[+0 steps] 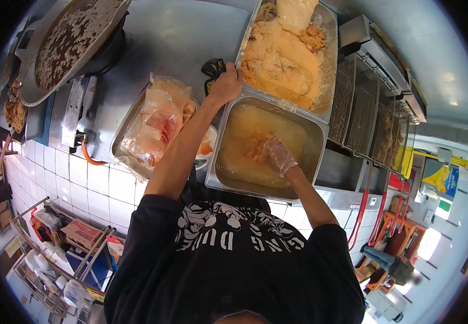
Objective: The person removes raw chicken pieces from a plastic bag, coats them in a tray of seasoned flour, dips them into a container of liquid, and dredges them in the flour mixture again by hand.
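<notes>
My right hand [280,157], in a clear plastic glove, dips into a metal pan [216,162] of cloudy yellowish liquid. Its fingers close round a coated piece [261,148], partly under the liquid. My left hand [227,85], bare, has its fingers bent over the near left corner of the breading tray [239,54]. That tray holds orange-tinted flour [282,59] with coated pieces and a pale bag [296,15]. A dark green and black item [212,69] lies beside my left hand. Left of my forearm, a tray [116,141] carries raw meat in plastic bags [161,121].
A large pan of dark, foamy oil [66,48] stands at the upper left. Wire fryer baskets [363,102] with red handles [359,216] are to the right. A small white container [208,146] sits beside the liquid pan. A person [401,270] appears in the background, lower right.
</notes>
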`<state>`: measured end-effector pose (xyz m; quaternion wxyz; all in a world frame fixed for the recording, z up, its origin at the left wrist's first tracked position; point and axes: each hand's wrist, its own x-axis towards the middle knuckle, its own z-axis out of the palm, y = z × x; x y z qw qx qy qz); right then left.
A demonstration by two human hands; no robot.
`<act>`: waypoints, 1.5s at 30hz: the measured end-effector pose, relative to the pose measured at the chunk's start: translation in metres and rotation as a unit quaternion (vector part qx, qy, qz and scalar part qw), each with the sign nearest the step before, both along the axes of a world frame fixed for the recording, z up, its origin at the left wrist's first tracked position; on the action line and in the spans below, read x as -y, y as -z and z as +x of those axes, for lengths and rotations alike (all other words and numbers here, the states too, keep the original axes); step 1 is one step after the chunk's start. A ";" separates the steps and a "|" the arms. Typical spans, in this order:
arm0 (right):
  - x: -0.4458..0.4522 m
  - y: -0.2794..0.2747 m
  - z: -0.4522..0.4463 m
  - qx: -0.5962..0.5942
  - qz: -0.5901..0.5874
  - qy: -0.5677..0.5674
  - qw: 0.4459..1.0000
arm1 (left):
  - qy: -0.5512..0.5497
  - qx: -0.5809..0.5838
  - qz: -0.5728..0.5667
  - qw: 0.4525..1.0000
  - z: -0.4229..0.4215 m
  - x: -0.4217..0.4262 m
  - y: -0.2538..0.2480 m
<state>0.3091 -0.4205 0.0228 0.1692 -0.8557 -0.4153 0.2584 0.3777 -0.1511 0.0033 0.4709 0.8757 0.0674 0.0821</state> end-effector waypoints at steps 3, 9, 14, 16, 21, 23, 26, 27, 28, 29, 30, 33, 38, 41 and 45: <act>-0.010 -0.048 0.008 -0.011 -0.042 -0.043 0.998 | -0.034 -0.045 -0.061 0.997 -0.003 0.002 -0.018; -0.012 -0.134 0.010 0.033 -0.042 0.037 0.998 | -0.051 -0.026 -0.023 0.998 0.003 0.005 0.003; -0.017 -0.171 0.010 -0.220 0.076 0.192 0.953 | -0.064 -0.090 -0.080 0.991 -0.003 0.005 -0.024; -0.004 -0.160 0.015 -0.124 0.065 0.122 0.983 | -0.061 -0.102 -0.087 0.989 0.000 0.004 -0.013; 0.006 -0.167 0.014 0.031 0.021 0.055 0.998 | -0.020 -0.085 -0.041 0.995 0.008 0.002 0.009; 0.001 -0.180 0.010 -0.102 0.102 0.154 0.978 | -0.026 -0.067 -0.030 0.997 0.006 0.003 0.012; 0.032 -0.165 0.014 -0.121 0.165 0.178 0.962 | -0.034 -0.070 -0.054 0.996 -0.005 0.004 -0.024; 0.039 -0.162 0.015 -0.128 0.186 0.185 0.956 | -0.035 -0.092 -0.089 0.991 -0.009 0.003 -0.037; 0.043 -0.161 0.017 -0.093 0.168 0.176 0.965 | -0.036 -0.091 -0.089 0.991 -0.009 0.003 -0.037; 0.046 -0.160 0.017 -0.075 0.159 0.172 0.969 | -0.039 -0.102 -0.096 0.989 -0.009 0.003 -0.039; 0.046 -0.161 0.016 -0.057 0.150 0.167 0.973 | -0.041 -0.114 -0.103 0.987 -0.008 0.003 -0.037; 0.042 -0.167 0.014 -0.099 0.153 0.206 0.962 | -0.046 -0.075 -0.083 0.993 -0.003 0.004 -0.021; 0.048 -0.157 0.013 -0.009 0.102 0.115 0.988 | -0.018 -0.063 -0.036 0.997 0.004 0.002 0.006; 0.049 -0.148 0.016 0.060 0.076 0.049 0.994 | -0.039 -0.065 -0.060 0.995 -0.002 0.003 -0.015; 0.028 -0.156 0.013 0.054 0.101 0.031 0.993 | -0.062 -0.061 -0.069 0.994 -0.003 0.005 -0.021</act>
